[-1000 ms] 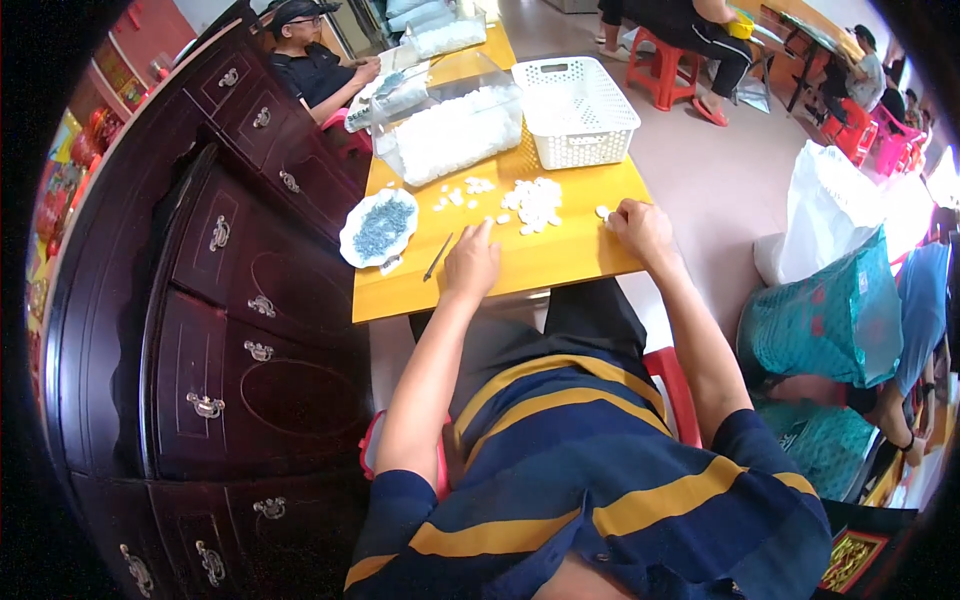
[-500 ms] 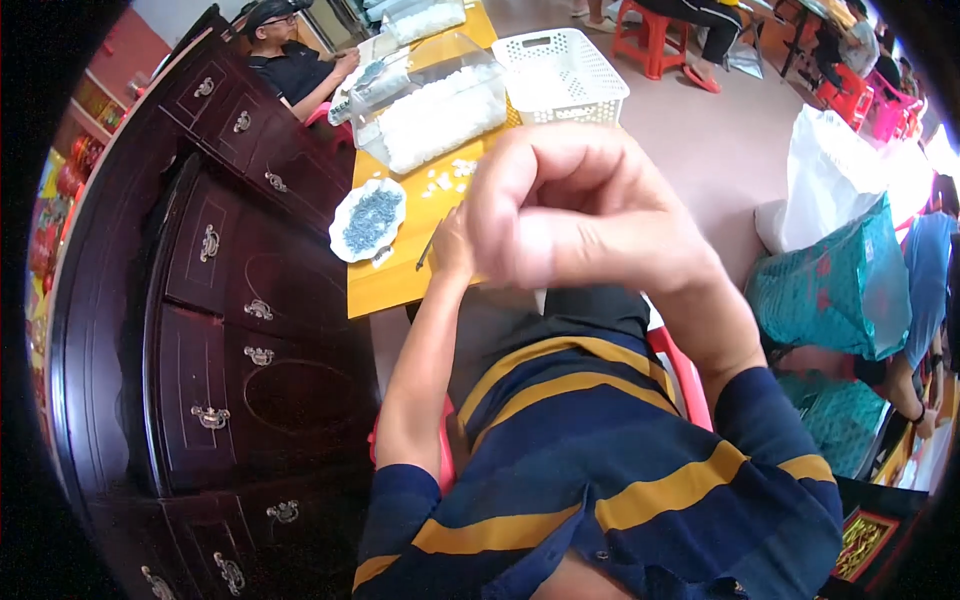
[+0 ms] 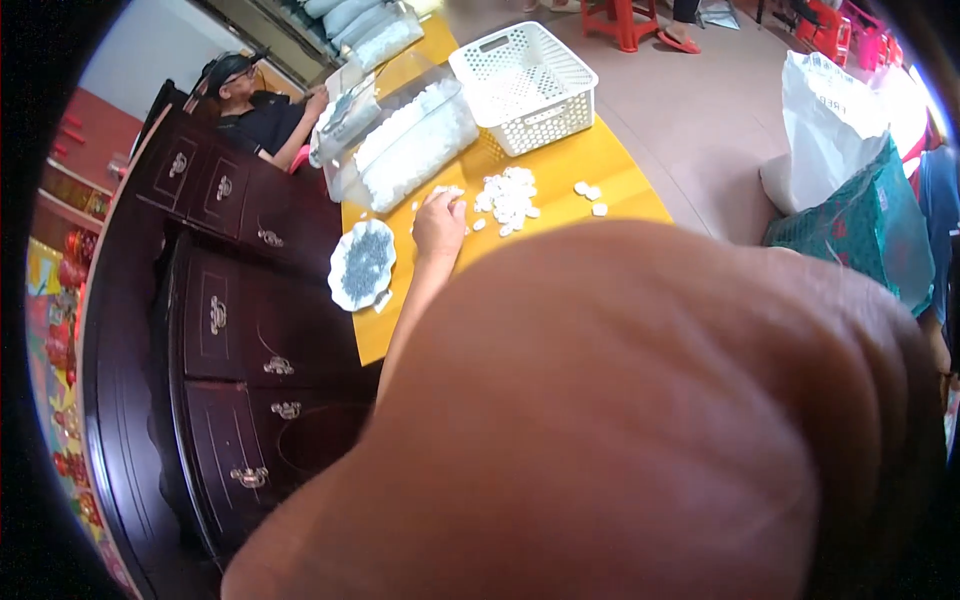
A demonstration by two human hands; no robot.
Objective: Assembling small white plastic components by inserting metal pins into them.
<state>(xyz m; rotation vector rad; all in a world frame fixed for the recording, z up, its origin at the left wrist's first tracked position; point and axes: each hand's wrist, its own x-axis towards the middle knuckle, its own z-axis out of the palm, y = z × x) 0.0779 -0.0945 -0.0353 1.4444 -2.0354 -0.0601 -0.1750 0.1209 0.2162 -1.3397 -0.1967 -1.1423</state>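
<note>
My left hand (image 3: 440,228) rests on the yellow table (image 3: 622,170), its fingers bent down by small white pieces; what they hold, if anything, is too small to make out. Just right of it lies a loose pile of flat white pieces (image 3: 508,198). Left of that hand stands a scalloped white dish (image 3: 340,284) of blue-grey bits. My right hand (image 3: 640,420) is raised very close to the camera, large and blurred. Its fingers cannot be made out, and it covers my lap and the table's near edge.
Behind the pile stand a transparent bin (image 3: 345,180) of white pieces and a white perforated basket (image 3: 548,130). A dark wooden cabinet (image 3: 250,330) lines the left side. Another person (image 3: 262,120) sits at the far left. Bags (image 3: 850,220) stand on the floor at right.
My right hand has come much closer to the camera and lower in view. The view has shifted, uncovering the white pile. My left hand now shows by the white pieces.
</note>
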